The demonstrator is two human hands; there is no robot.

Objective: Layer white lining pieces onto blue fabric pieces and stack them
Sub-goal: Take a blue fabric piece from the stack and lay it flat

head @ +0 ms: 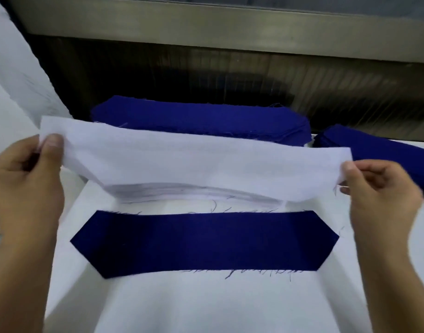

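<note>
Pinching the white lining piece (194, 162) at both short ends, left hand (26, 179) and right hand (379, 195), fingers clenched on its corners, stretched above the table (206, 308). Nearer, flat, with open room all round: 1 blue fabric piece (203, 243). Beyond, 2 blue piles: far stack (201, 121); right stack (386, 150), cut off at the frame edge and partly behind the right hand. Beneath the held piece, mostly hidden, a white stack (194, 192).

Two hands, left hand (26, 183) and right hand (381, 191); one lifted white lining piece (194, 159); one white lining stack (182, 191); one flat blue fabric piece (203, 241); two blue stacks, far stack (201, 118) and right stack (386, 150).
</note>
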